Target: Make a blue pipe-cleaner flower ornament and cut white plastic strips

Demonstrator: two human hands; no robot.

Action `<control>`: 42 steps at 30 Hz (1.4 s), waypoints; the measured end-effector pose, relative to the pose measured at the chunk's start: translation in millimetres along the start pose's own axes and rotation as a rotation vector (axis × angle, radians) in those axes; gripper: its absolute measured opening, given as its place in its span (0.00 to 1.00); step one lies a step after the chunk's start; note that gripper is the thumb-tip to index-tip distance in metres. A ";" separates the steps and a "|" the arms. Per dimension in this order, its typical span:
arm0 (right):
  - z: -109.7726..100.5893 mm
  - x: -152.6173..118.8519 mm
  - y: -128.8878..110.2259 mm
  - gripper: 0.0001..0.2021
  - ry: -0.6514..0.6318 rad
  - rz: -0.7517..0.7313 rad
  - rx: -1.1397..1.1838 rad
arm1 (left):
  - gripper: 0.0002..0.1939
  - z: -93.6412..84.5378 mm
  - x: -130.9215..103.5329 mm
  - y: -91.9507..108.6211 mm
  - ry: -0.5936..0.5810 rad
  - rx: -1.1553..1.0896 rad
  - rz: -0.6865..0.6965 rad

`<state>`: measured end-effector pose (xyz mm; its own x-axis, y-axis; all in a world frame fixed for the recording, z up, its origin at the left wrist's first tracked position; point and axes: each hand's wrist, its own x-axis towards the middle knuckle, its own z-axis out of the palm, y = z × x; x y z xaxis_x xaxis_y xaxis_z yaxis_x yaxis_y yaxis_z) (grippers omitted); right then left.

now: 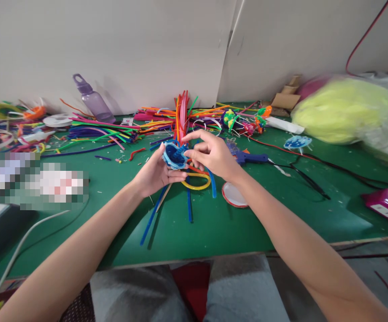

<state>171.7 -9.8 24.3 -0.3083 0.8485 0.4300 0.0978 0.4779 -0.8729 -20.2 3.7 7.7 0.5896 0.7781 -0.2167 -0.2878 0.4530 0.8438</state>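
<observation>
Blue cup sits in your left hand, held by thumb and fingers, hollow side toward you. Blue stick slants from cup toward your right hand; can't tell if pinched.

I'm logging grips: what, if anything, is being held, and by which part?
A blue piece: the left hand holds it by its outer side, thumb at the rim. The right hand reaches its inner part; whether it grips cannot be told.
</observation>
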 end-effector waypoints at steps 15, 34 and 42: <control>3.0 0.1 0.0 0.05 0.180 -0.043 -0.084 | 0.40 6.3 0.8 -11.7 0.077 0.273 0.426; 2.6 1.0 1.5 0.07 0.113 -0.012 0.086 | 0.33 -7.0 6.6 -12.7 0.135 0.480 0.649; -0.5 0.7 -0.3 0.08 0.077 -0.109 -0.026 | 0.25 2.0 0.4 -9.0 0.053 0.177 0.364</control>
<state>172.0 -9.3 25.0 -0.2452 0.8054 0.5396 0.0920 0.5734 -0.8141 -15.9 -0.9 1.0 0.4324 0.8971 0.0909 -0.3334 0.0654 0.9405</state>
